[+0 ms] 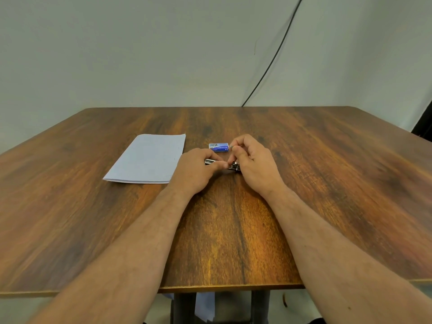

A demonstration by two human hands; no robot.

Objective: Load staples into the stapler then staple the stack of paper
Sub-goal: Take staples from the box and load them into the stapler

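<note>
A small metal stapler point(234, 166) lies on the wooden table point(233, 230) between both hands, mostly hidden by them. My left hand point(197, 170) grips its left end, fingers curled around it. My right hand point(253, 160) rests over its right end, thumb and forefinger pinched together above it on something small that I cannot make out. A blue and white staple box point(218, 147) lies just behind the hands. The stack of pale paper point(149, 159) lies flat to the left, touching nothing.
A black cable point(275, 54) runs down the wall behind the table's far edge. A dark object point(423, 127) shows at the right edge. Paper sheets point(205, 307) lie on the floor under the table by its legs.
</note>
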